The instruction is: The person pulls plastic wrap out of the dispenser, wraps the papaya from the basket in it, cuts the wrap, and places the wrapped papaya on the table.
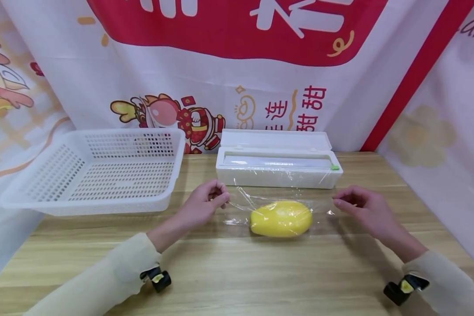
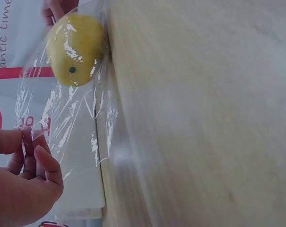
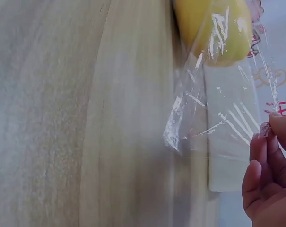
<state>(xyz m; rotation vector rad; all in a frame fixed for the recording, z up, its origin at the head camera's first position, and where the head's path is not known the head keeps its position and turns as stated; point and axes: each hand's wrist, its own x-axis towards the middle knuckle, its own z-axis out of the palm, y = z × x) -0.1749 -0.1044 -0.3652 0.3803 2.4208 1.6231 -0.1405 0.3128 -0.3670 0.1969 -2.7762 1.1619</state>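
Note:
A yellow papaya-like fruit (image 1: 281, 219) lies on the wooden table under a sheet of clear plastic wrap (image 1: 237, 215). My left hand (image 1: 205, 199) pinches the wrap's left side between thumb and fingers, and my right hand (image 1: 365, 210) pinches its right side. Between the two hands the film stretches over the fruit, creased and shiny. In the left wrist view the fruit (image 2: 76, 49) shows a small dark green spot on its end. Behind it stands a white wrap dispenser box (image 1: 278, 177) with its lid raised and a roll inside.
A white perforated plastic basket (image 1: 166, 199) stands at the back left of the table (image 1: 237, 276). A green slider (image 1: 334, 167) sits at the right end of the dispenser's edge. A printed white and red cloth (image 1: 174, 79) hangs behind the table.

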